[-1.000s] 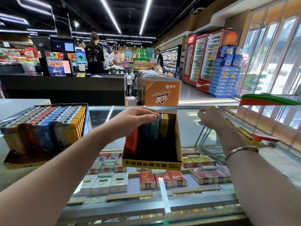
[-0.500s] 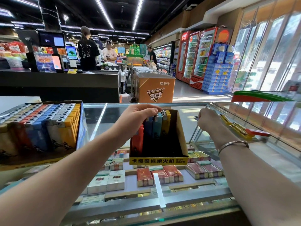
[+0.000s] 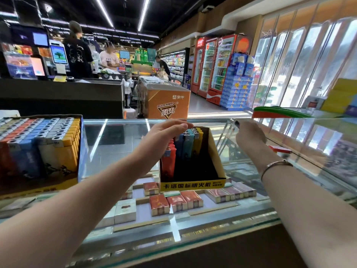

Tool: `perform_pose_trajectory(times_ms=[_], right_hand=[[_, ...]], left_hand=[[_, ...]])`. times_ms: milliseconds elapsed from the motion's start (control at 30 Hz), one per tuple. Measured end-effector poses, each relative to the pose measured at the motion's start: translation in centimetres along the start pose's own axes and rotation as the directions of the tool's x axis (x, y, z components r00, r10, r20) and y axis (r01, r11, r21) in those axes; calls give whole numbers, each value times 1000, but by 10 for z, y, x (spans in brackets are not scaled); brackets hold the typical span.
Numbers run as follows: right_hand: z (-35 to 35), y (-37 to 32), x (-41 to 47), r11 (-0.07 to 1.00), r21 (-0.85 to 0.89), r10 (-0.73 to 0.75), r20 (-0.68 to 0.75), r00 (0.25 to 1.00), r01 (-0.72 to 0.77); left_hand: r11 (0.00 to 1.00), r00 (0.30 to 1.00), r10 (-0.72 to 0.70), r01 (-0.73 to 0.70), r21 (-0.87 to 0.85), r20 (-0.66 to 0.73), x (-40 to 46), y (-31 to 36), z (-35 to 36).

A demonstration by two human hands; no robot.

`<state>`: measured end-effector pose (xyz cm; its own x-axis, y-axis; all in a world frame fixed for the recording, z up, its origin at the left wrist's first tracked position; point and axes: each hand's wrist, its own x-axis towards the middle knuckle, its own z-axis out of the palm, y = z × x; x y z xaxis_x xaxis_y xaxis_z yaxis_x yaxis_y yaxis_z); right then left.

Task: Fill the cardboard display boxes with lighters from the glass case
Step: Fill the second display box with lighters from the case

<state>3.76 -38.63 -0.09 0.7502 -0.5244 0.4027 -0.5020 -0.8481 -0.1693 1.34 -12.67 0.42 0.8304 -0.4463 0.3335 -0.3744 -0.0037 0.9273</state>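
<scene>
Display box (image 3: 193, 182): mid-bench on glass case (image 3: 116, 136), part-filled. Lighters (image 3: 185, 147): light, rigid, slick plastic; pinch your pick by metal cap. Your left hand (image 3: 164, 136): fingers flat over tops, clamping nothing. Right hand (image 3: 249, 134): closed around small dark item, likely lighter.

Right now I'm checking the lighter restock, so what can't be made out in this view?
- Head view: the right hand has its back to the camera, hiding most of the small dark item it holds.
- The left hand covers the red lighters' tops in the yellow-fronted cardboard display box.
- The full blue-sided lighter box is cut off by the left edge.
</scene>
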Motion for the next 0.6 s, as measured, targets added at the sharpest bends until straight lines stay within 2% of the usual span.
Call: perform_pose_trajectory(times_ms=[167, 333, 500, 600], right_hand=[[1, 40, -1, 966, -241, 136, 158, 978, -95], [15, 49, 2, 943, -333, 82, 207, 975, -9], [15, 41, 0, 956, -277, -45, 181, 982, 95], [17, 38, -1, 980, -136, -115, 209, 971, 146]], left_hand=[[1000, 999, 1, -2, 26, 41, 0, -2, 1], [999, 999, 5, -7, 40, 50, 0, -4, 0], [1000, 999, 9, -10, 12, 46, 1, -5, 0], [1000, 999, 8, -9, 15, 53, 1, -7, 0]])
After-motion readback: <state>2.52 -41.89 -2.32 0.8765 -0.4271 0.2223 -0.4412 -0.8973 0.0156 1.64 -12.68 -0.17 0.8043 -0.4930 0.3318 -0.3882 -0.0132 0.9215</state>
